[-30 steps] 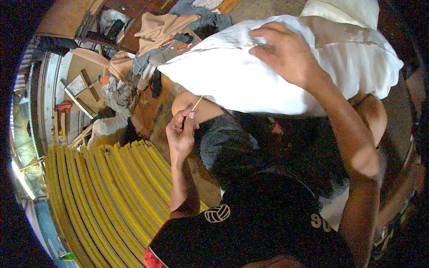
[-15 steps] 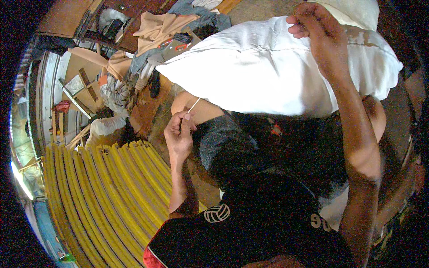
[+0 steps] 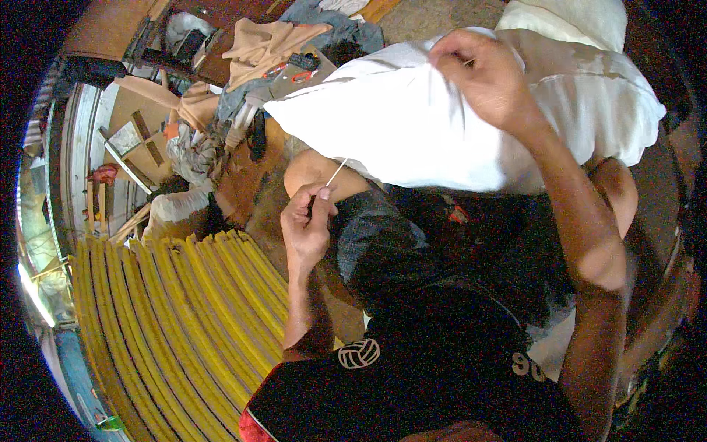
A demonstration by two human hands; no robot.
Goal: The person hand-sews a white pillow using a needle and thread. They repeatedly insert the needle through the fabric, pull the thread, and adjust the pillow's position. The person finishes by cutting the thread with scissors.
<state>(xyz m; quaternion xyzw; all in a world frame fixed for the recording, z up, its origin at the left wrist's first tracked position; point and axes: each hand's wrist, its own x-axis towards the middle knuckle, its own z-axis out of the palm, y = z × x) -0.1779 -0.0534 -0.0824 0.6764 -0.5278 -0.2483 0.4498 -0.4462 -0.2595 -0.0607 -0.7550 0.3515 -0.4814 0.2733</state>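
Note:
A large, stuffed white cushion (image 3: 383, 125) lies across my lap, resting on both thighs. My left hand (image 3: 307, 230) is closed beside the left knee, pinching a thin white cord (image 3: 338, 172) between thumb and fingers. The cord runs straight up from the pinch to the lower left edge of the cushion. Over the middle of the cushion, my right hand (image 3: 484, 82) has its fingers curled together, slightly smeared by motion. Whatever may be between those fingertips is too small to make out.
At the lower left stands a stack of yellow-edged sheets (image 3: 184, 309). Beige cloth (image 3: 269, 48) and other fabric lie heaped beyond the left knee. Another white cushion (image 3: 571, 22) sits behind the one on my lap. Wooden frames (image 3: 140, 140) lean at the left.
My right hand has come down and to the left over the cushion. My left hand has shifted slightly right and up, still pinching the cord.

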